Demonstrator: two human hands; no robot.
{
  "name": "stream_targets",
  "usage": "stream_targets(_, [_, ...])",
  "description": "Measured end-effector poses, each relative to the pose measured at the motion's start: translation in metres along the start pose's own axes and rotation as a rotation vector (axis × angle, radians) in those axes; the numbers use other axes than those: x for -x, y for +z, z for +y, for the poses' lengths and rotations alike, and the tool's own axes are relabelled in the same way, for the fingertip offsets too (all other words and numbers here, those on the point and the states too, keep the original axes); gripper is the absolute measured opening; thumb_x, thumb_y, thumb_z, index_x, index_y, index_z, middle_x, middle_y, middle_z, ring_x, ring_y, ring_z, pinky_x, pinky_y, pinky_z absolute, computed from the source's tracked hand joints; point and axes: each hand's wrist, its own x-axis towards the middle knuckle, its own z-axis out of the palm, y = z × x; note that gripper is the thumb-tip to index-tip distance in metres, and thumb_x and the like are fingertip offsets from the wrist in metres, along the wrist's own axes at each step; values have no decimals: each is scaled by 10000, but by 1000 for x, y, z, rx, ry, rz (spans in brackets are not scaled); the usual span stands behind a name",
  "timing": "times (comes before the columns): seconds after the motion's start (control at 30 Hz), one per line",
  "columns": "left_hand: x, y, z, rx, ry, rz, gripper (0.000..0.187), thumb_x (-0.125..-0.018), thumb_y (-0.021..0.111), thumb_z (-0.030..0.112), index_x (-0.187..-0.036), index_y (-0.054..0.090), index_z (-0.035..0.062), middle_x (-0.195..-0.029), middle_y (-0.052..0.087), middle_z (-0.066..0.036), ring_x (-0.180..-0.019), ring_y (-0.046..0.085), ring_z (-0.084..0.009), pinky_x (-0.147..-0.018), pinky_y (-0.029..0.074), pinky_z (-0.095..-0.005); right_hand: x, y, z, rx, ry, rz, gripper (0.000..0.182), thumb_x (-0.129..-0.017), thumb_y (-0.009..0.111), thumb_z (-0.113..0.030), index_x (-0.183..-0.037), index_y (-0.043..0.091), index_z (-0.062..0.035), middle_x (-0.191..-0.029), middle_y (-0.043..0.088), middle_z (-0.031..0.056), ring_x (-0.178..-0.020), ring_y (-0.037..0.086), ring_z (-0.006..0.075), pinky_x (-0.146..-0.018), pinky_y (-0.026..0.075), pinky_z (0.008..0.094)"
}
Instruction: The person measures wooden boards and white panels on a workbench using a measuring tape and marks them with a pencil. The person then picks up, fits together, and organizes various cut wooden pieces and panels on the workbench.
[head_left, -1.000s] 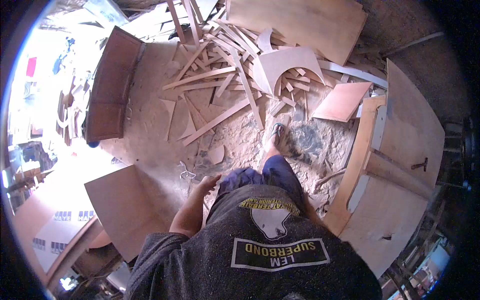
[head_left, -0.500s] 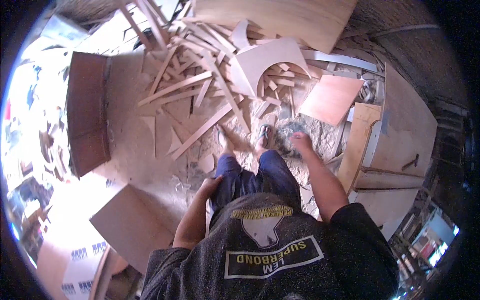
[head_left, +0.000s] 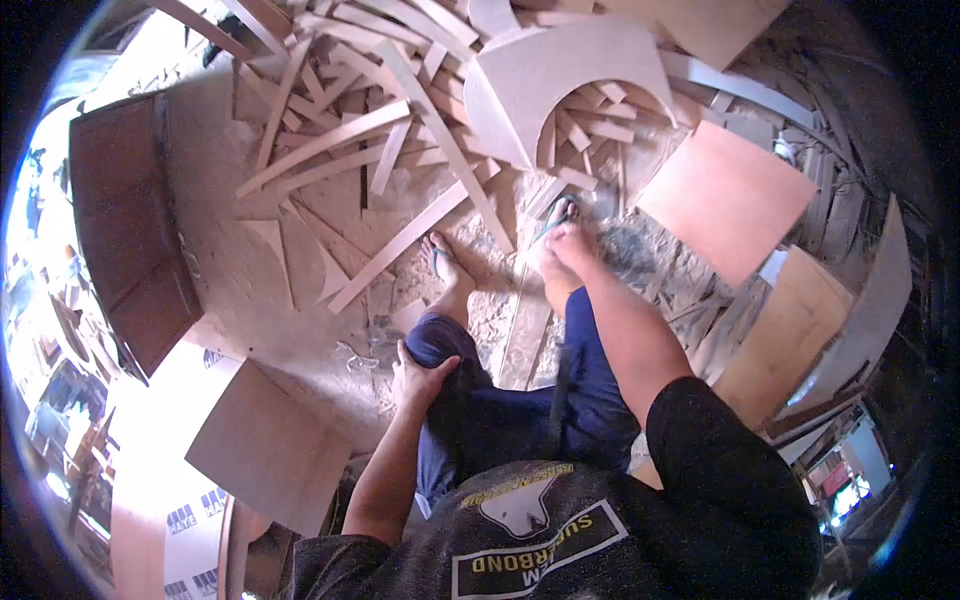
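Observation:
My left hand rests on my bent left knee, its thumb spread away from the fingers over the dark blue trousers. Beside my right foot, my right hand is closed, close to the ankle; anything in its fingers is too small and blurred to make out. Both feet wear dark flip-flops, the left foot standing near a long wooden strip. A pale board with a curved cutout lies beyond my feet.
Many wooden strips are piled ahead. A reddish square panel lies right, near a tan board. At left are a dark brown panel and a square-cornered board. Wood shavings cover the floor.
My right hand has moved left and up in the view, to my right ankle. My knees are farther apart. My left hand stays at the left leg, and the view has shifted.

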Motion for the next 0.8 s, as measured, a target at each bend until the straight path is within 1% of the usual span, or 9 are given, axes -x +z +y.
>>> stream_targets(0.13, [-22, 5, 18, -47, -92, 71, 1206, -600, 796, 677, -1548, 243, 177, -1408, 485, -215, -1242, 550, -382, -995, 473, -495, -81, 38, -9, 179, -3, 59, 263, -794, 722, -337, -882, 725, -89, -950, 730, 152, -940, 694, 328, -844, 538, 437])
stream_targets(0.23, [-31, 10, 15, -36, -112, 98, 1166, -607, 798, 664, -1533, 279, 181, -1414, 488, -184, -1240, 549, -389, -989, 475, -501, -142, 47, -19, 54, 185, 50, 326, -804, 728, -352, -948, 702, -61, -960, 713, 146, -933, 673, 308, -841, 528, 439])
stream_targets(0.33, [-39, 14, 14, -44, -116, 143, 1136, -609, 801, 655, -1517, 314, 176, -1408, 490, -181, -1236, 551, -388, -982, 479, -504, -205, 64, -4, -120, 205, 50, 394, -809, 743, -362, -1003, 672, -28, -947, 692, 126, -900, 647, 281, -827, 516, 442])
stream_targets(0.43, [-43, 8, 11, -44, -144, 139, 1107, -613, 803, 648, -1500, 346, 166, -1384, 502, -183, -1222, 561, -383, -980, 482, -501, -249, 86, 18, -493, 243, -130, 465, -814, 758, -372, -1059, 642, 6, -935, 670, 106, -867, 622, 253, -813, 505, 444])
stream_targets(0.5, [-49, 4, 10, -22, -127, 136, 1091, -617, 803, 643, -1490, 361, 160, -1363, 513, -182, -1208, 572, -377, -980, 483, -498, -262, 95, 34, -661, 254, -182, 515, -817, 768, -379, -1096, 622, 28, -927, 656, 93, -845, 605, 235, -803, 498, 446])
stream_targets(0.6, [-53, 0, 12, -34, -122, 153, 1052, -629, 801, 630, -1469, 392, 147, -1326, 539, -175, -1188, 585, -378, -979, 485, -497, -265, 108, 25, -520, 255, 164, 626, -787, 797, -461, -1186, 564, -39, -896, 635, 58, -809, 611, 204, -771, 495, 409])
stream_targets(0.7, [-53, -2, 11, -18, -97, 166, 1021, -625, 796, 628, -1448, 427, 149, -1324, 555, -178, -1191, 589, -367, -983, 488, -483, -216, 50, -38, -575, 335, -137, 791, -735, 763, -642, -1222, 474, -90, -859, 588, 35, -725, 607, 123, -602, 450, 284])
stream_targets(0.77, [-51, -8, 16, -11, -107, 133, 1020, -621, 794, 634, -1446, 431, 155, -1326, 560, -179, -1190, 591, -360, -982, 490, -476, -209, 30, -55, -741, 354, -270, 739, -747, 748, -664, -1229, 539, -143, -862, 600, 20, -688, 609, 125, -700, 510, 335])
stream_targets(0.8, [-51, -5, 13, -44, -102, 134, 1019, -622, 783, 649, -1446, 432, 163, -1324, 569, -175, -1189, 596, -347, -970, 500, -464, -185, 7, -85, -836, 228, -314, 662, -805, 691, -669, -1160, 590, -119, -745, 557, -15, -604, 563, 93, -675, 520, 313])
